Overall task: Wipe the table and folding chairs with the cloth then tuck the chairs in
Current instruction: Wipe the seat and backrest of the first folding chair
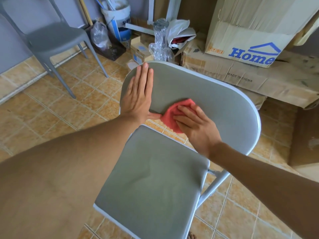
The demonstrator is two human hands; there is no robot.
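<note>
The bunched red cloth (172, 114) is clutched under the curled fingers of the right grip (195, 128) against the backrest of the grey padded folding chair (155, 178), the backrest's long axis slanting far-left to near-right and steadied by the flat, straight-fingered left grip (139, 94), with brown cardboard boxes (224, 73) printed "Home" and "MADE IN CHINA" stacked behind the chair.

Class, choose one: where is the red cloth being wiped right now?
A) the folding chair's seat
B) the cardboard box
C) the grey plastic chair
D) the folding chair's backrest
D: the right hand holds the red cloth against the backrest, above the seat.
</note>
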